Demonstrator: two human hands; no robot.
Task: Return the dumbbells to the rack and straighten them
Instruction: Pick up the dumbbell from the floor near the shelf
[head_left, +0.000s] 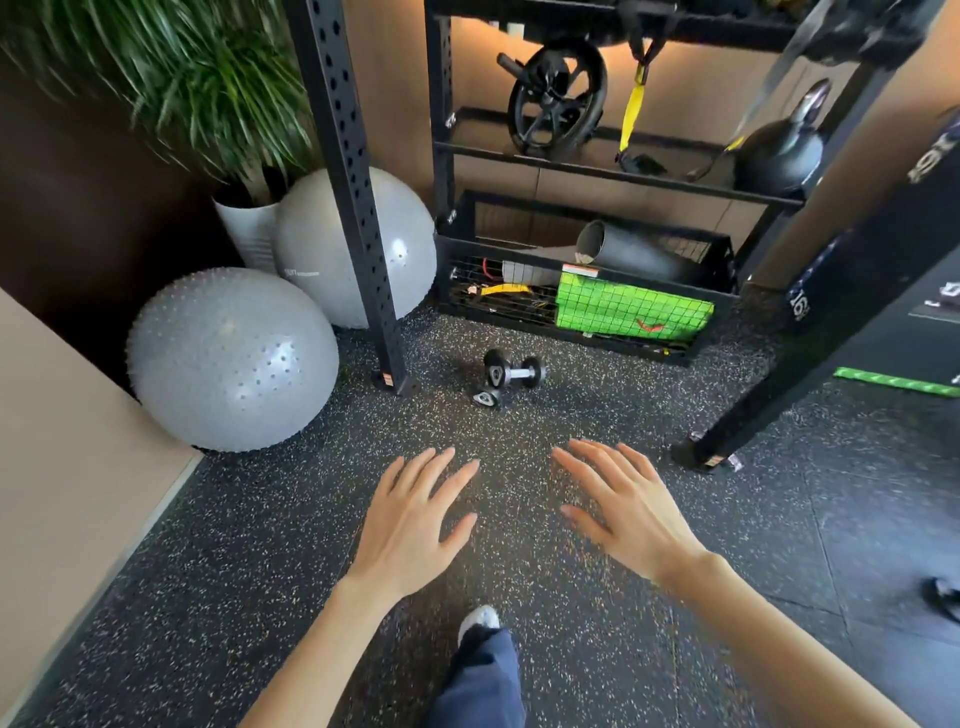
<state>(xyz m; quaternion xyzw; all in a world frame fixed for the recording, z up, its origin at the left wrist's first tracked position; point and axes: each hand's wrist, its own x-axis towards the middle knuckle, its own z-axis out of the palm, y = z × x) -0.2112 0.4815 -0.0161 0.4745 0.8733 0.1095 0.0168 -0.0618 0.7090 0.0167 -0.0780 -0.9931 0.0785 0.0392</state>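
Nothing sits in either grip: my left hand (410, 519) and right hand (628, 514) hang palm-down over the speckled rubber floor (234, 571), fingers straight and spread, touching nothing.

Two black perforated uprights stand on the floor, one left (353, 197) and one leaning across the right (810, 332). Between them, at the wall, is one black shelf unit (441, 130). One potted plant (208, 78) fills the far left corner in a white pot (249, 234). Two grey gym balls rest by it, the nearer one (234, 358) studded, the farther one (405, 244) partly behind the left upright.

One wire basket (467, 244) forms the shelf unit's bottom level. It holds one black roll (639, 254) lying tilted, one green packet (628, 309) flat against the front mesh, and a yellow band (501, 289) among tangled bits I cannot make out. One shelf above carries one kettlebell (779, 153) at the right and one ab wheel (556, 98) at the left, with one yellow strap (631, 109) hanging between them.

Two small dumbbells are on the floor just before the basket, well ahead of my hands: one (514, 370) on its side, handle showing, the other (487, 397) just beside it, seen end-on.
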